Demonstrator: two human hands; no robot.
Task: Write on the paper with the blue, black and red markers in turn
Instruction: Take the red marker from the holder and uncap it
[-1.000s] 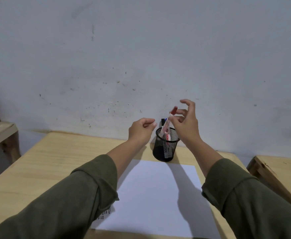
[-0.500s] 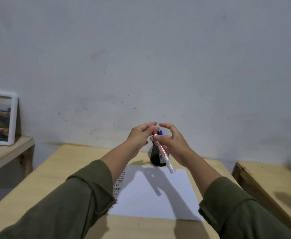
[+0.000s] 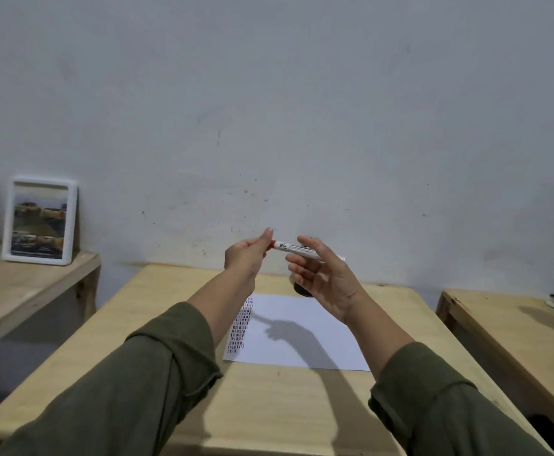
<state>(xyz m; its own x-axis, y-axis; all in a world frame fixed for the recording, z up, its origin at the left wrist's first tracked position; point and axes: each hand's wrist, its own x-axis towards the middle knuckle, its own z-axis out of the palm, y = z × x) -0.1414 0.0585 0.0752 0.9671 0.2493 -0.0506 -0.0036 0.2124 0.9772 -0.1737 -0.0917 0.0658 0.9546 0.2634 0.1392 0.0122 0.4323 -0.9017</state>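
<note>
I hold a white marker with a red cap (image 3: pixel 297 248) level in the air above the far end of the table. My right hand (image 3: pixel 324 278) grips its barrel with the fingers. My left hand (image 3: pixel 247 256) pinches the red cap end at the left. Below lies a white sheet of paper (image 3: pixel 301 337) with rows of short dark strokes along its left edge. The black mesh pen holder (image 3: pixel 301 289) stands at the paper's far edge, mostly hidden behind my right hand.
The wooden table (image 3: pixel 269 399) stands against a grey wall. A lower wooden bench at the left carries a white-framed picture (image 3: pixel 40 220). Another wooden table (image 3: pixel 515 327) stands at the right with a dark object at its far edge.
My right hand lifted the red marker out of the holder and turned it level. My left hand closed on its cap end. The camera view tilted up and back.
</note>
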